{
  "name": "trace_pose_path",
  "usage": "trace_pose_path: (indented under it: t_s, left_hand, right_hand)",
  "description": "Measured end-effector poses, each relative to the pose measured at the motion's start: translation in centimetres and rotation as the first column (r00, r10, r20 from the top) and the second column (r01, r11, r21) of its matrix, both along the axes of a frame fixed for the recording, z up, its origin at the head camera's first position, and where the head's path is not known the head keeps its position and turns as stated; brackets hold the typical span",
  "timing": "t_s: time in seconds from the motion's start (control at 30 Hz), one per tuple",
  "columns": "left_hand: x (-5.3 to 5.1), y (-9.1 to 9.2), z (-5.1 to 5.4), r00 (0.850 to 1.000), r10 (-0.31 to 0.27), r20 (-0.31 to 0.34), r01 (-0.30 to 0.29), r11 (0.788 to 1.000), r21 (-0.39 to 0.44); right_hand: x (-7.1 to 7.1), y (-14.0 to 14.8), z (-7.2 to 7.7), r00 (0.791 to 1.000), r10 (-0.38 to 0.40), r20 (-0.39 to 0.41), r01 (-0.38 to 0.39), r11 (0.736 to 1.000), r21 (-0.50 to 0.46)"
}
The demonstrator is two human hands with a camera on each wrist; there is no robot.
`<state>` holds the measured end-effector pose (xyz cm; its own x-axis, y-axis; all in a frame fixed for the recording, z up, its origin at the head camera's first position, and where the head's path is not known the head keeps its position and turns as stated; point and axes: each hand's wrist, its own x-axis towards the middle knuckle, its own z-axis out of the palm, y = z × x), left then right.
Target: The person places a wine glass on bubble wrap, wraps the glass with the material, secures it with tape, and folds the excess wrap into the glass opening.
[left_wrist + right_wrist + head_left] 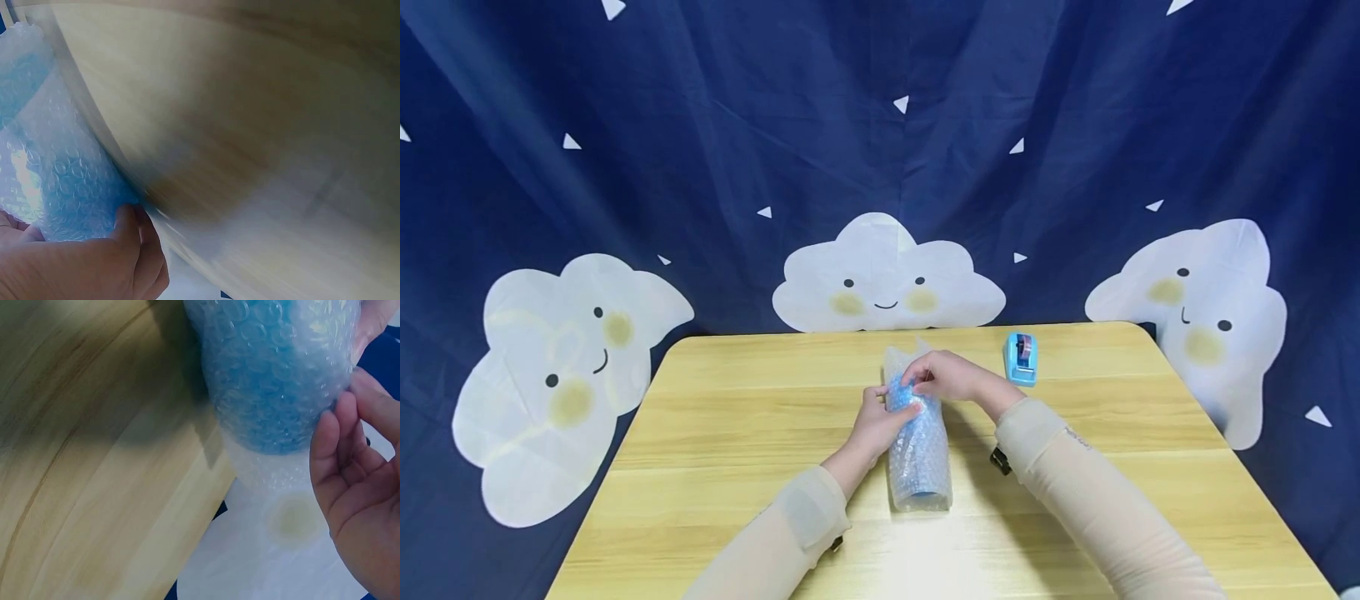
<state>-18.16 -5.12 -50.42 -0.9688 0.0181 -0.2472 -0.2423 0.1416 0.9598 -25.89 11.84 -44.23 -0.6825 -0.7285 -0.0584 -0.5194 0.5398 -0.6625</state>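
Note:
A long blue object in clear bubble wrap (919, 462) lies on the table (737, 442), pointing away from me. The wrap hides what kind of thing it is. My left hand (880, 423) holds the bundle from its left side, thumb across the top; the left wrist view shows its fingers (128, 228) along the wrap's edge. Over the far half, my right hand (946, 377) pinches the bubble wrap with curled fingers. Close up in the right wrist view, its fingertips (328, 428) and thumb meet at the wrap's edge, beside the blue rounded end.
A light-blue tape dispenser (1021, 360) stands near the table's far edge, right of the bundle. Behind the table hangs a dark blue curtain (722, 150) printed with white clouds.

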Motion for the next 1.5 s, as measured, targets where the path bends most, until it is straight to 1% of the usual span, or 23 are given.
trace_pose_path:
  t_s: [0.13,0.33,0.5,0.6,0.7,0.8,0.9,0.97,1.07,1.13,1.23,1.3,1.4,1.5]
  left_hand:
    - [0.0,0.0,0.0,1.000,-0.003,-0.006,0.003,1.000,-0.005]
    - [0.1,0.1,0.2,1.000,-0.006,0.008,0.006,1.000,-0.027]
    - [0.1,0.1,0.2,1.000,-0.002,0.009,0.003,0.999,-0.033]
    - [0.1,0.2,0.2,1.000,-0.001,0.008,0.001,0.999,-0.041]
    - [0.1,0.3,0.0,1.000,-0.002,0.015,0.003,0.999,-0.039]
    - [0.0,0.3,-0.2,1.000,-0.003,0.017,0.004,0.999,-0.037]
    - [0.1,0.4,-0.4,1.000,0.002,0.016,-0.001,0.999,-0.043]
    - [0.1,0.3,-0.5,1.000,0.003,0.015,-0.003,0.999,-0.045]
    - [0.1,0.3,-0.4,1.000,0.005,0.007,-0.005,0.999,-0.041]
    - [0.1,0.3,-0.4,1.000,0.007,0.004,-0.007,0.999,-0.044]
    - [0.1,0.2,-0.3,1.000,0.008,0.004,-0.008,0.998,-0.055]
    - [0.1,0.2,-0.3,1.000,0.004,0.006,-0.003,0.998,-0.065]
    - [0.1,0.1,-0.3,1.000,-0.002,0.003,0.002,0.997,-0.081]
    - [0.1,0.0,-0.2,1.000,-0.004,-0.005,0.003,0.995,-0.105]
  right_hand:
    - [0.5,-0.3,0.2,0.998,-0.017,-0.063,0.019,0.999,0.035]
    - [1.1,-0.5,0.2,0.987,-0.031,-0.156,0.041,0.997,0.066]
    - [1.2,-0.3,-0.2,0.979,-0.047,-0.198,0.059,0.997,0.057]
    - [1.2,0.0,-0.8,0.976,-0.074,-0.206,0.080,0.997,0.020]
    - [1.1,0.5,-1.6,0.977,-0.131,-0.171,0.123,0.991,-0.054]
    - [1.2,1.0,-2.6,0.976,-0.197,-0.096,0.181,0.971,-0.157]
    - [1.3,1.2,-3.6,0.970,-0.245,0.002,0.237,0.937,-0.257]
    - [1.5,1.1,-4.2,0.960,-0.276,0.054,0.279,0.909,-0.309]
    - [1.9,0.9,-4.9,0.943,-0.318,0.100,0.332,0.870,-0.364]
    - [2.1,0.7,-5.2,0.933,-0.346,0.103,0.358,0.855,-0.375]
    - [2.4,0.7,-5.6,0.927,-0.366,0.081,0.368,0.845,-0.388]
    - [2.5,0.9,-5.8,0.931,-0.361,0.056,0.351,0.843,-0.408]
    - [2.8,1.0,-5.6,0.946,-0.323,0.031,0.302,0.843,-0.444]
    - [3.5,1.1,-4.3,0.965,-0.262,0.027,0.244,0.855,-0.458]
